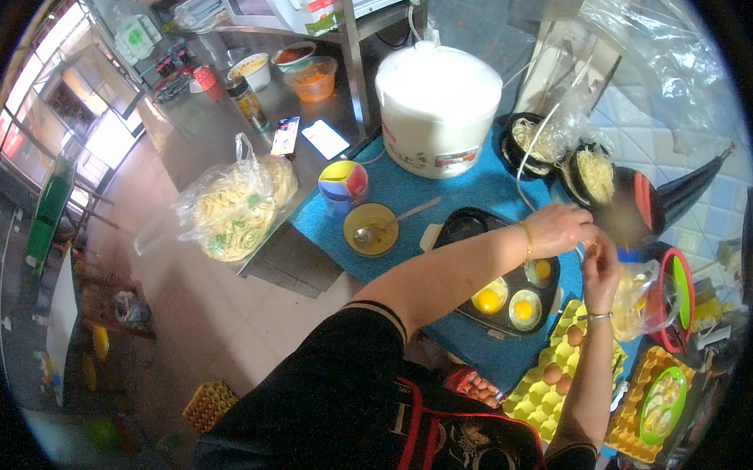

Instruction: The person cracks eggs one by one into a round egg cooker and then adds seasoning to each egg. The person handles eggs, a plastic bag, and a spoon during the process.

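My left hand reaches past the right rim of a black multi-well electric pan. Its fingertips meet those of my right hand. A small brownish thing, apparently an egg, shows at my right fingertips, mostly hidden by the fingers. Cracked eggs with whole yolks lie in the pan's wells, among them one fried egg at the front left and another at the front right. My left forearm hides part of the pan. Under my right forearm is a yellow egg tray with a few brown eggs.
A bowl with a spoon stands left of the pan. Behind are a white lidded cooker and black bowls of noodles. A bag of noodles lies left. At right are a red-rimmed basin and a green plate.
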### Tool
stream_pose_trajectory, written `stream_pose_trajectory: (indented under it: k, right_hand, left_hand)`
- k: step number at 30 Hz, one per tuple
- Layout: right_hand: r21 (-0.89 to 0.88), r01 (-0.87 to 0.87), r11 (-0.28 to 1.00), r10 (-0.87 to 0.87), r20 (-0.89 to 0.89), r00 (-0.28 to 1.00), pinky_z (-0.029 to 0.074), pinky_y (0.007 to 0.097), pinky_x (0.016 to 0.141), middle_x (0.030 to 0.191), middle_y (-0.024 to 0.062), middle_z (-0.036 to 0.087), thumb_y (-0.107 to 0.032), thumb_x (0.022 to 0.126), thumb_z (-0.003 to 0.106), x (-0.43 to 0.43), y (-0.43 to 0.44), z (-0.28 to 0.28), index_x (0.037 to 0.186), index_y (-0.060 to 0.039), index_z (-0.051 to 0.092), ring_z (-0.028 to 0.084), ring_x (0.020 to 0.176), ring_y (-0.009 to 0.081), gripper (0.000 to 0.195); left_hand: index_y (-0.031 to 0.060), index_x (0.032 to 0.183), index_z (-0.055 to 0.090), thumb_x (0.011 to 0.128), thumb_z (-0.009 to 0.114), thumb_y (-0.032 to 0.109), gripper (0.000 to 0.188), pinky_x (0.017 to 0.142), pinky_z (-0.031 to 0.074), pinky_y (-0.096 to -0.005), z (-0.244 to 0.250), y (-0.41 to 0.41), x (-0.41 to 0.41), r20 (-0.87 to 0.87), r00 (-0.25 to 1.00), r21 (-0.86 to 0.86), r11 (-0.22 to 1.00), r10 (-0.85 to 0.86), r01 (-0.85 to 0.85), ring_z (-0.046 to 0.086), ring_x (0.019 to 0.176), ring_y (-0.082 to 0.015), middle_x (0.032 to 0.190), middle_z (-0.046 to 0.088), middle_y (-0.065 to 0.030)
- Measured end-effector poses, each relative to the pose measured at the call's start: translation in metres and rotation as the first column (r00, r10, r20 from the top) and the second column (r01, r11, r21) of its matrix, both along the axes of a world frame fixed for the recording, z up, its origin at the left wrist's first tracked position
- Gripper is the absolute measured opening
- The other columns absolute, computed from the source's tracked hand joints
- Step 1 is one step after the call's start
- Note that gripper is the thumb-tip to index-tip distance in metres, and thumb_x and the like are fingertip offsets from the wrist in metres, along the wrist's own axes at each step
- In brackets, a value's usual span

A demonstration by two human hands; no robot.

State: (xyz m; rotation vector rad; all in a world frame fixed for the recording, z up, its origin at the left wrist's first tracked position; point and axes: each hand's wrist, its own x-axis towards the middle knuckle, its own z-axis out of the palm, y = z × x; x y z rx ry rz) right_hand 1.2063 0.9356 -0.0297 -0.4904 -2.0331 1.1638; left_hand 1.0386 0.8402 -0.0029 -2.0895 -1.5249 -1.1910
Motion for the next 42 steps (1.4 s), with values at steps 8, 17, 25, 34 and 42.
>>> stream_pose_trajectory:
  k: [8,17,25,34,42]
  right_hand:
    - [-0.01,0.06,0.998,-0.059,0.053,0.997,0.043,0.0195,0.061,0.09,-0.0005,0.056,0.004,0.086,0.048,0.0,-0.009,0.007,0.119,-0.0035,0.053,0.048,0.071,0.0062,0.034]
    - [0.174,0.141,0.975,-0.171,0.17,0.971,0.05,0.0292,0.067,0.09,0.0135,0.065,0.001,0.077,0.055,-0.01,-0.013,0.008,0.115,-0.0066,0.057,0.062,0.073,0.0182,0.04]
    - [0.182,0.135,0.974,-0.154,0.095,0.983,0.045,0.0224,0.062,0.082,0.0019,0.058,0.002,0.08,0.054,0.001,-0.021,0.016,0.115,-0.0051,0.057,0.052,0.067,0.0075,0.036]
    - [0.171,0.154,0.973,-0.171,0.095,0.981,0.049,0.0308,0.064,0.093,0.0131,0.062,0.001,0.074,0.056,0.001,-0.02,0.016,0.113,-0.0066,0.058,0.059,0.067,0.0215,0.04]
    - [0.201,0.16,0.966,-0.175,0.059,0.983,0.045,0.0231,0.062,0.083,0.004,0.059,0.003,0.078,0.054,0.001,-0.019,0.013,0.114,-0.0048,0.058,0.051,0.066,0.0087,0.037]
  left_hand:
    - [0.0156,0.098,0.06,0.073,0.058,0.011,0.025,0.067,0.051,-0.038,0.001,-0.003,0.001,-0.013,1.0,-0.029,0.999,0.021,-0.022,0.059,0.086,-0.0258,0.095,0.058,-0.0034]
    - [0.0128,0.108,0.061,0.074,0.065,0.009,0.034,0.081,0.051,-0.0363,-0.004,-0.009,-0.011,-0.012,1.0,-0.102,0.995,0.006,-0.007,0.06,0.098,-0.0263,0.111,0.06,-0.0052]
    - [0.0106,0.106,0.061,0.074,0.062,0.008,0.032,0.077,0.051,-0.0356,0.001,-0.005,0.0,0.026,0.999,-0.122,0.992,-0.034,0.037,0.061,0.093,-0.0262,0.109,0.061,-0.0053]
    - [0.0131,0.105,0.06,0.071,0.065,0.007,0.035,0.073,0.052,-0.0367,0.001,-0.004,0.0,-0.034,0.999,-0.069,0.997,-0.03,0.028,0.06,0.089,-0.0252,0.106,0.059,-0.0034]
    - [0.014,0.106,0.06,0.071,0.065,0.007,0.036,0.071,0.053,-0.0358,0.004,-0.003,0.0,-0.07,0.997,-0.075,0.997,-0.024,0.019,0.06,0.088,-0.0248,0.106,0.059,-0.003]
